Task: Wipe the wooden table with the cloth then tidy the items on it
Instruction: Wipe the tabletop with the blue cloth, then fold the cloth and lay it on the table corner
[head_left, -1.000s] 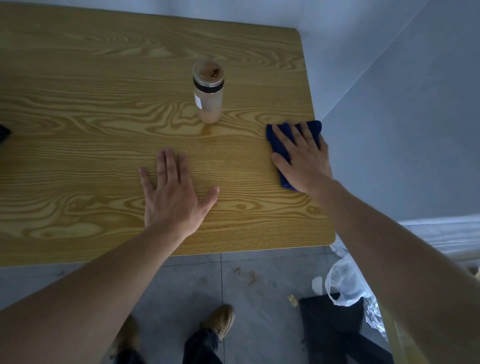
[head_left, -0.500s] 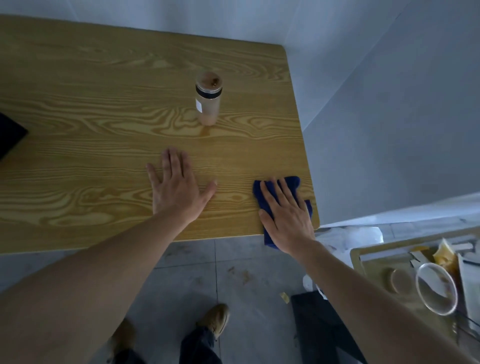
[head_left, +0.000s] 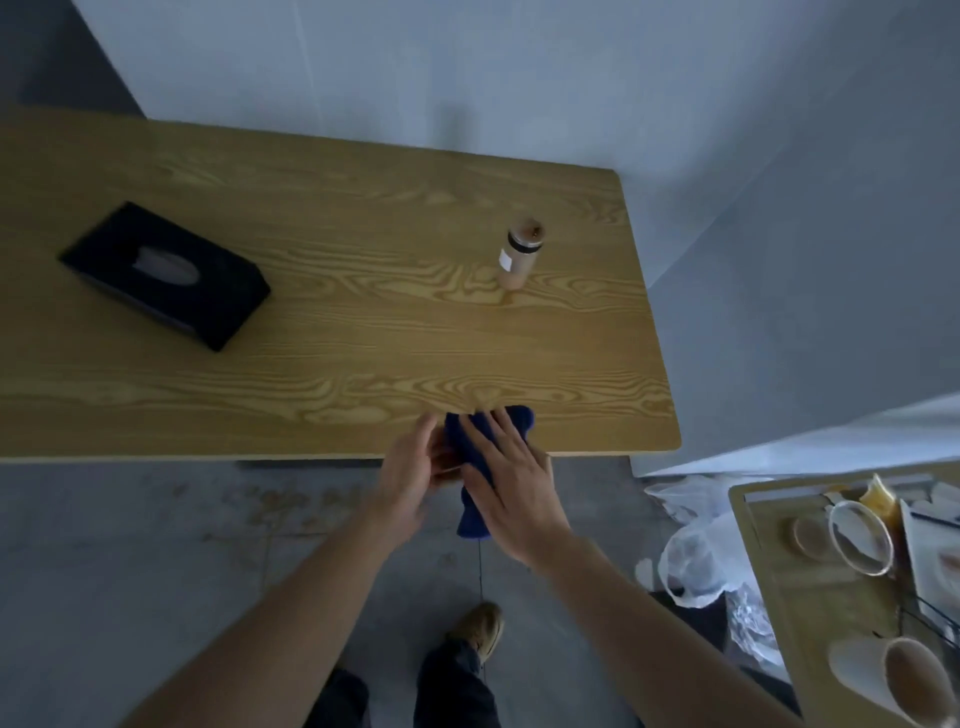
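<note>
cloth (head_left: 460, 439): dragged to near edge, overhanging | left hand (head_left: 410, 467): off table (head_left: 311, 338), at cloth

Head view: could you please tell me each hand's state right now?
Left hand: blurred beside the cloth; cannot tell.
Right hand: open, flat on the cloth.

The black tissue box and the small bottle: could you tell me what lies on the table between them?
In the head view, only bare wooden table runs from the black tissue box to the bottle; nothing stands between them.
</note>
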